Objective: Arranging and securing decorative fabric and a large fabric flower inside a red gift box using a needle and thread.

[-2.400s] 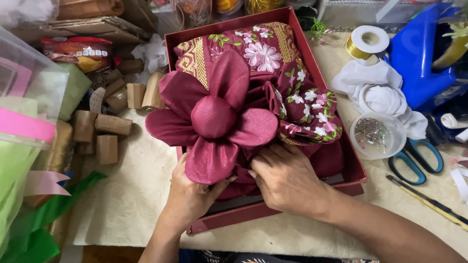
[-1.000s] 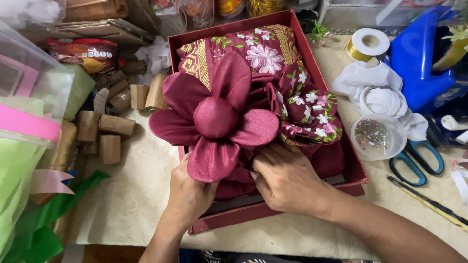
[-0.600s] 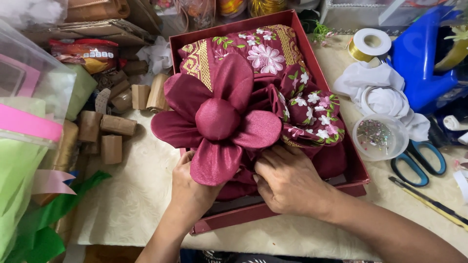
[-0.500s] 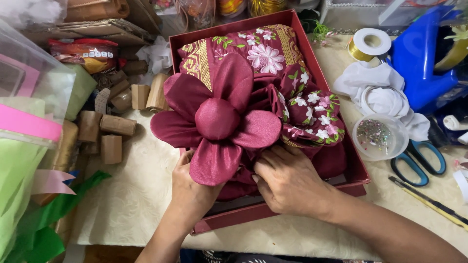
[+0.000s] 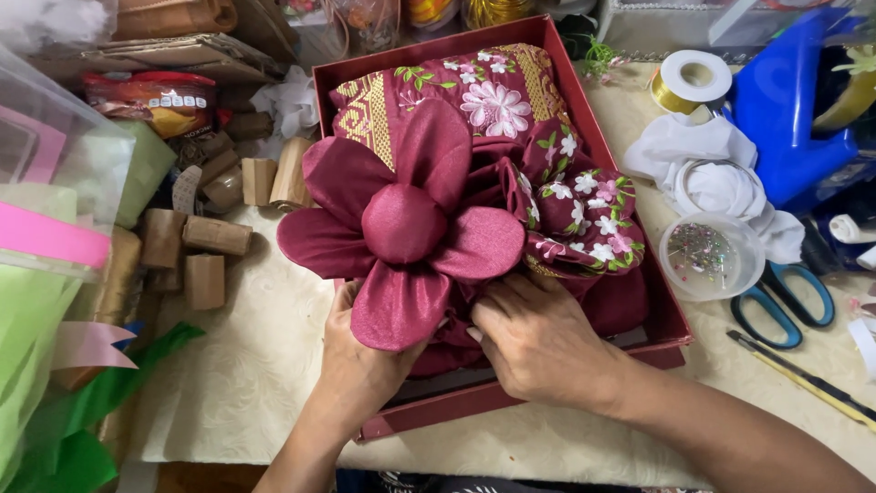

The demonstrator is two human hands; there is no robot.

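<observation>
We look down on a maroon fabric flower [image 5: 401, 228] sitting at the centre of the frame, over the left half of a dark red box [image 5: 675, 319]. Our left hand [image 5: 360, 365] comes up from the lower middle and tucks under the flower's lowest petal; its fingers are hidden beneath the cloth, so we cannot tell how far they are closed, only that they press against the fabric there. Our right hand [image 5: 538, 338] lies just right of that petal, palm down, fingers curled and pushed into the folds of cloth at the flower's base (the fingertips disappear into the gathers, so it seems to pinch cloth, though the grip itself is not visible).

The flower lies straight above both hands in the frame, its petals radiating around a round centre, with no real long axis. The left hand is directly under it and nearer; the right sits at its lower right edge.

Behind the flower, embroidered cloth [image 5: 497, 105] with white blossoms fills the box's upper right. To the right on the surface [image 5: 246, 365] stand a clear pin tub [image 5: 712, 256], blue scissors [image 5: 789, 301] and a ribbon spool [image 5: 691, 80]. Cardboard rolls [image 5: 205, 256] lie at left.
</observation>
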